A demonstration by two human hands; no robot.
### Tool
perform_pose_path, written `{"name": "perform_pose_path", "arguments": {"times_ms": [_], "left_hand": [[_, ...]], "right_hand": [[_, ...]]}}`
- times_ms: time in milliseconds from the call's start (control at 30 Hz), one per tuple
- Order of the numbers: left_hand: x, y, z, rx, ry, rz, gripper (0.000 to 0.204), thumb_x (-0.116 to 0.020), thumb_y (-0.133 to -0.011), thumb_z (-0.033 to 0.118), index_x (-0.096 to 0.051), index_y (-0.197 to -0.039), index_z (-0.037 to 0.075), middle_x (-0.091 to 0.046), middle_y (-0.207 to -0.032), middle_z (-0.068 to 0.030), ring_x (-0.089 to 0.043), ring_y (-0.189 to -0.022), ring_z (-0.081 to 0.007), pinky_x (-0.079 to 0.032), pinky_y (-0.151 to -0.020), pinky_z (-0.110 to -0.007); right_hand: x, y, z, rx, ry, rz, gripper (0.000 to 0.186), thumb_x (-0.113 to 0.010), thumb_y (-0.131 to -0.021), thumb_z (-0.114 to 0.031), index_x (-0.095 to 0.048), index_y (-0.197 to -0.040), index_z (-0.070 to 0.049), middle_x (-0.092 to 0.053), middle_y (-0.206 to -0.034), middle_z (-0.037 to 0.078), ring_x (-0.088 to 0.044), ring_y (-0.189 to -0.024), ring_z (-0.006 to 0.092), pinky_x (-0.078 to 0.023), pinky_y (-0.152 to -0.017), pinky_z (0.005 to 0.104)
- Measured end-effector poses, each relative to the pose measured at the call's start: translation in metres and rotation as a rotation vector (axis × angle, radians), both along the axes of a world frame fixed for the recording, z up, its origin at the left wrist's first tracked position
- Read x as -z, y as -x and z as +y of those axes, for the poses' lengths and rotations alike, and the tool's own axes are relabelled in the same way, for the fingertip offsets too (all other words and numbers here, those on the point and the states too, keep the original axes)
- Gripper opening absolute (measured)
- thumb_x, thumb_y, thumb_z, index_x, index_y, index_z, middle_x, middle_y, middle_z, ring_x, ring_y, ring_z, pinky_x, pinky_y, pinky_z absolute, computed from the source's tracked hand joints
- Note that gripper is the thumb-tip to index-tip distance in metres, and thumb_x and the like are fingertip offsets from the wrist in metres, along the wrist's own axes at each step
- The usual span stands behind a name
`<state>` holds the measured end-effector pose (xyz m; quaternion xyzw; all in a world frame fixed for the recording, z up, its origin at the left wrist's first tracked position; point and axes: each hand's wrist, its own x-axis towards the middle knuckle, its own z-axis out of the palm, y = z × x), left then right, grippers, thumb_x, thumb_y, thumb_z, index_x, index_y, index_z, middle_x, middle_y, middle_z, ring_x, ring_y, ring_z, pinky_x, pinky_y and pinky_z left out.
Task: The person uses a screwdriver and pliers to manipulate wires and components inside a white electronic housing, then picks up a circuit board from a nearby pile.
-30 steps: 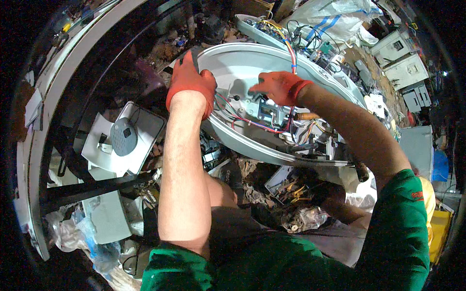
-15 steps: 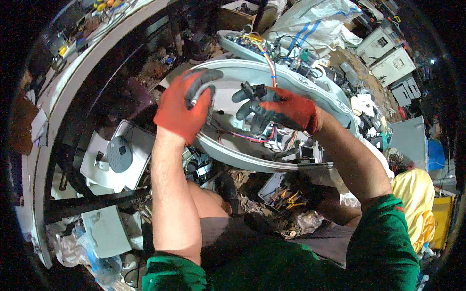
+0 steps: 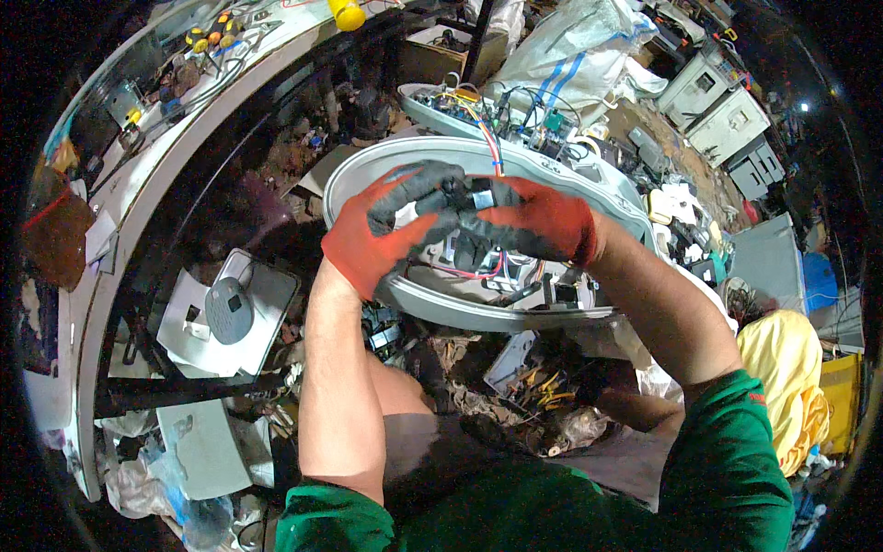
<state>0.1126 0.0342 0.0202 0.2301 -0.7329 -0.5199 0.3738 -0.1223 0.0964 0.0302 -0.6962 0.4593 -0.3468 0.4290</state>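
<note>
Both hands wear red work gloves with black palms and fingers, and their fingertips meet above a large oval grey plastic housing (image 3: 432, 308). My right hand (image 3: 543, 219) is closed on a small black part with a shiny metal piece (image 3: 482, 199). Its exact kind I cannot make out. My left hand (image 3: 386, 225) has thumb and fingers curled to that part from the other side, the fingertips dark against it. What the left fingers grip is hidden. Under the hands, inside the housing, lie coloured wires (image 3: 474, 274) and small components.
Joined by a wire bundle, an opened cover with circuit boards (image 3: 451, 99) lies beyond the housing. Pliers with yellow handles (image 3: 552, 391) are below, near my legs. A bench edge (image 3: 138, 221) curves along the left. White sacking (image 3: 570, 55) and heaped plastic scrap (image 3: 676, 216) lie at the right.
My hands have come together over the housing, fingertips meeting at the small black part. The grey cable-like piece in my left hand no longer shows. The view has shifted slightly.
</note>
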Motion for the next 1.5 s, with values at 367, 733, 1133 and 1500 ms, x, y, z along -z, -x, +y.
{"name": "perform_pose_path", "arguments": {"times_ms": [367, 733, 1133, 1500], "left_hand": [[0.027, -0.024, -0.051, -0.391, -0.319, 0.767, 0.035, -0.051, -0.095, 0.036, -0.058, -0.113, 0.007, -0.064, -0.103, -0.0058, -0.06, -0.094, -0.0179, -0.049, -0.083, -0.033], [0.044, -0.029, -0.06, -0.58, -0.5, 0.762, 0.028, -0.05, -0.096, 0.029, -0.061, -0.105, 0.006, -0.062, -0.087, -0.0034, -0.058, -0.075, -0.0138, -0.049, -0.067, -0.029], [0.051, -0.025, -0.062, -0.587, -0.474, 0.718, 0.023, -0.057, -0.094, 0.022, -0.063, -0.108, 0.005, -0.068, -0.085, -0.0081, -0.063, -0.068, -0.0184, -0.051, -0.064, -0.032], [0.039, -0.031, -0.053, -0.199, -0.504, 0.802, 0.037, -0.06, -0.09, 0.034, -0.06, -0.117, 0.008, -0.062, -0.113, -0.0085, -0.061, -0.093, -0.0225, -0.051, -0.081, -0.038]], "right_hand": [[0.02, -0.044, -0.071, 0.124, -0.227, 0.277, 0.037, -0.055, -0.088, -0.029, -0.062, -0.113, -0.003, -0.067, -0.106, 0.013, -0.063, -0.093, 0.0246, -0.049, -0.086, 0.038], [0.099, -0.046, -0.099, -0.069, -0.491, 0.531, 0.032, -0.053, -0.088, -0.028, -0.065, -0.109, -0.007, -0.067, -0.096, 0.013, -0.062, -0.088, 0.0257, -0.048, -0.081, 0.0385], [0.083, -0.062, -0.082, 0.083, -0.17, 0.713, 0.04, -0.06, -0.076, -0.032, -0.066, -0.104, -0.004, -0.067, -0.103, 0.019, -0.063, -0.098, 0.0352, -0.049, -0.086, 0.0423], [0.085, -0.052, -0.093, 0.035, -0.213, 0.607, 0.036, -0.061, -0.079, -0.032, -0.067, -0.1, -0.003, -0.068, -0.094, 0.019, -0.066, -0.088, 0.0312, -0.05, -0.081, 0.0405]]}}
